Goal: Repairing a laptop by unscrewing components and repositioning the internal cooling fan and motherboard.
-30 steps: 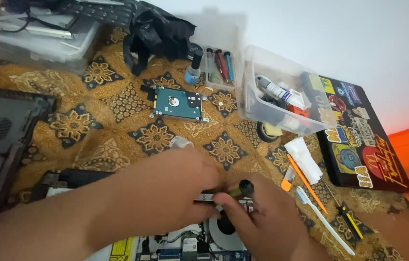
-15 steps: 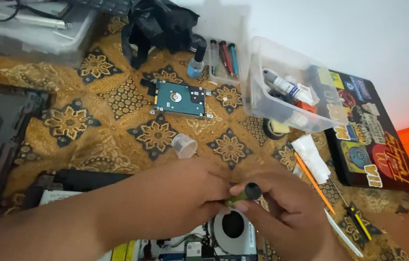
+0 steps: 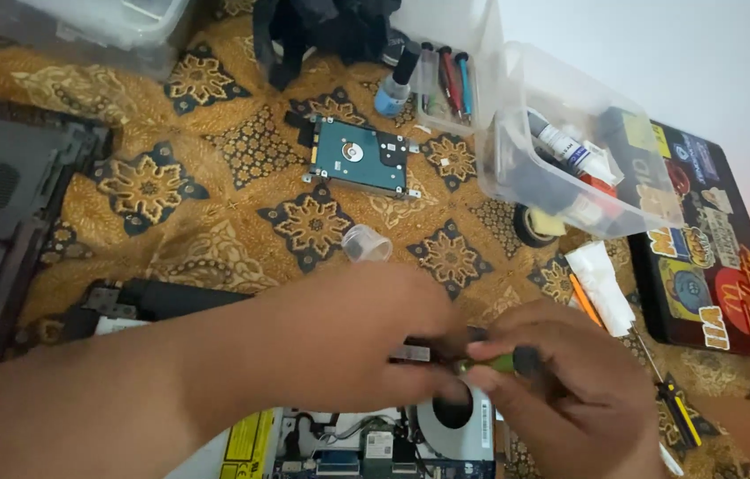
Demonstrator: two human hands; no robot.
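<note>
Both hands are working low at the near edge of the patterned cloth (image 3: 215, 222), right above the opened laptop internals (image 3: 375, 443) with the round fan (image 3: 455, 417).

Right hand (image 3: 561, 390) is curled closed around a small screwdriver (image 3: 503, 362) with a green shaft section and black cap; fingertips are pinching it, palm wrapping the rest. Left hand (image 3: 366, 337) is closing loosely over a small dark part (image 3: 419, 348) beside the driver tip, thumb and fingers nearly meeting. Can't tell exactly what that part is, it's mostly hidden.

Handling judgement: the driver is looking light, rigid, thin, so it's prone to rolling in the fingers; best grip is on the thicker green/black section near the cap. The part is looking tiny and easy to drop into the chassis.

Nearby: a clear plastic cup (image 3: 366, 242) lying mid-cloth, a bare hard drive (image 3: 360, 157) toward the far edge, a clear tub (image 3: 570, 151) of supplies at far right, and a yellow-and-black screwdriver (image 3: 676, 408) near the right edge.
</note>
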